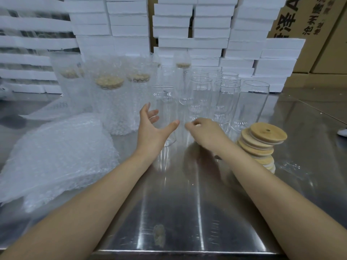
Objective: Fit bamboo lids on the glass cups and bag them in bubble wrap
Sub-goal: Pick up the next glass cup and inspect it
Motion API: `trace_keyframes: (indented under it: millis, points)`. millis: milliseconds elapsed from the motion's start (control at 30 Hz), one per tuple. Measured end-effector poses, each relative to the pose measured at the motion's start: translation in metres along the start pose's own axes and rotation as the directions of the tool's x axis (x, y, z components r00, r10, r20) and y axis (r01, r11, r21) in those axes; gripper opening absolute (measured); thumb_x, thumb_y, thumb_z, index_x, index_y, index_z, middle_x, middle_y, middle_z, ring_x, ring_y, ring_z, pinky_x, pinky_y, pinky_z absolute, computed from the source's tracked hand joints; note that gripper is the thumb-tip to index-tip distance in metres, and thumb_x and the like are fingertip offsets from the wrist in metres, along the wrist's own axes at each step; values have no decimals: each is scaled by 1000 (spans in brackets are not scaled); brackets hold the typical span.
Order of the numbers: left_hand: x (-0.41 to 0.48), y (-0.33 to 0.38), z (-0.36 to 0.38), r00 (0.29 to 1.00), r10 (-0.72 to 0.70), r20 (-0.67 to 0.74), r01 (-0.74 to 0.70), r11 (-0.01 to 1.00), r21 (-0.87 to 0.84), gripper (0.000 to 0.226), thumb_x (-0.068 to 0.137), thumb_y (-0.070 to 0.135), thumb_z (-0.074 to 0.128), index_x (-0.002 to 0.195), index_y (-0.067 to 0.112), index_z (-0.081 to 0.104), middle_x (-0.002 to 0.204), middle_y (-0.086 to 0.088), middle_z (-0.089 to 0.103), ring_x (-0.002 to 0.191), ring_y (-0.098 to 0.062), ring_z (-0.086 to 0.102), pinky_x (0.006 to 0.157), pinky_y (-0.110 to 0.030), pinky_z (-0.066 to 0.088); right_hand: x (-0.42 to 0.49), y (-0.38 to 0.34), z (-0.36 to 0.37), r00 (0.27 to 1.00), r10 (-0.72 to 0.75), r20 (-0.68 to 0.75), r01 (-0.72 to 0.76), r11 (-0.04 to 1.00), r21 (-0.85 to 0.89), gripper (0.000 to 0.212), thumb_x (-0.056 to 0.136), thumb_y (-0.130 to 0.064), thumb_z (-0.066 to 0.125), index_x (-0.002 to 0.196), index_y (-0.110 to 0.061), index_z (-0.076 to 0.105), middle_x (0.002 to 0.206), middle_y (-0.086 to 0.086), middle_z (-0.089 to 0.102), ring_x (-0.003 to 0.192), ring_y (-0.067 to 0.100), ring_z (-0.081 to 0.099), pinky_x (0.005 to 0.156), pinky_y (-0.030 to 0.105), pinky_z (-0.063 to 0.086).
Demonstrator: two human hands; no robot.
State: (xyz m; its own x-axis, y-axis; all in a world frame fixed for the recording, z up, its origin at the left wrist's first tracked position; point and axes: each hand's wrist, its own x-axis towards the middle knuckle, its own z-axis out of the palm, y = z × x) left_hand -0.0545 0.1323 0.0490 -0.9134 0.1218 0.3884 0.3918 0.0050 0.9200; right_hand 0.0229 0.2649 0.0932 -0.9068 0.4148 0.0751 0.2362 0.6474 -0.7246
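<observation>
Both bare forearms reach forward over the steel table (178,212). The left hand (152,128) is open, thumb and fingers spread on either side of the nearest glass cup (165,102) without clasping it. The right hand (204,132) has its fingers curled; whether it holds anything cannot be told. A cardboard carton (300,19) at the far right reads "沧州" and a large "A". Clear, lidless glass cups (227,94) stand mid-table towards the far edge. Stacked bamboo lids (262,139) lean near the right edge, bagged lidded cups (116,109) stand far left, and loose bubble-wrap bags (56,156) lie at the left edge.
</observation>
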Motion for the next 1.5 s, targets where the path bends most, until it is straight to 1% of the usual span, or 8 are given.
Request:
trace_keyframes:
  millis: [67, 133, 467, 633, 800, 1033, 1300, 1500]
  points:
    - [0, 1, 0, 1000, -2, -2, 2, 1000, 0, 94, 72, 31, 84, 146, 25, 25, 129, 8, 49, 120, -7, 50, 90, -17, 39, 3, -6, -7, 991, 81, 103, -123, 848, 515, 31, 89, -35, 40, 82, -13, 60, 72, 6, 65, 69, 28, 63, 51, 22, 45]
    - [-1, 2, -1, 1000, -1, 5, 1, 1000, 8, 96, 71, 33, 84, 146, 25, 24, 129, 8, 48, 118, -6, 50, 89, -17, 39, 4, -10, -10, 960, 85, 267, -275, 467, 840, 30, 93, -25, 32, 99, -11, 58, 90, 15, 68, 70, 35, 70, 46, 20, 45]
    - [-2, 4, 0, 999, -8, 32, 8, 1000, -10, 95, 72, 30, 84, 146, 25, 25, 130, 8, 49, 119, -6, 50, 91, -17, 39, 6, -7, -6, 991, 42, 130, -134, 149, 980, 21, 102, -10, 41, 114, -13, 58, 119, 18, 61, 87, 32, 69, 52, 25, 55]
    - [-10, 8, 2, 991, 15, 131, -13, 1000, -16, 92, 74, 26, 83, 145, 27, 26, 128, 11, 49, 120, -4, 50, 103, -26, 39, 6, -10, -14, 998, -68, -17, 14, -42, 999, 63, 90, 12, 51, 146, -2, 27, 137, 25, 48, 110, 33, 65, 86, 33, 58]
    - [-17, 13, 6, 972, 37, 233, -33, 999, -21, 91, 74, 24, 82, 145, 27, 25, 129, 10, 50, 119, 2, 50, 105, -27, 40, 1, -18, -17, 971, -125, -202, 207, 25, 978, 78, 88, 7, 62, 151, -3, 18, 139, 18, 48, 115, 31, 63, 90, 31, 56]
    - [-21, 14, 7, 935, 50, 351, -48, 999, -17, 93, 74, 30, 81, 146, 29, 24, 133, 10, 50, 120, 1, 52, 100, -22, 43, -1, -19, -23, 872, -200, -447, 486, 471, 737, 82, 77, -7, 80, 147, -10, 37, 126, -5, 59, 102, -5, 64, 87, 18, 51]
    - [-23, 16, 6, 903, 83, 422, -98, 995, 13, 98, 68, 41, 82, 147, 30, 25, 130, 18, 52, 119, 5, 51, 101, -24, 43, -10, -20, -16, 810, -331, -484, 546, 725, 419, 38, 80, -43, 75, 114, -30, 64, 116, -13, 62, 109, 4, 58, 87, 24, 48]
    - [-26, 18, 9, 891, 64, 449, -83, 996, 21, 100, 65, 48, 80, 146, 29, 25, 123, 22, 54, 118, 2, 53, 103, -32, 45, -13, -24, -13, 779, -435, -451, 583, 767, 268, 21, 93, -34, 63, 109, -21, 65, 120, -17, 52, 112, -7, 50, 92, 12, 40]
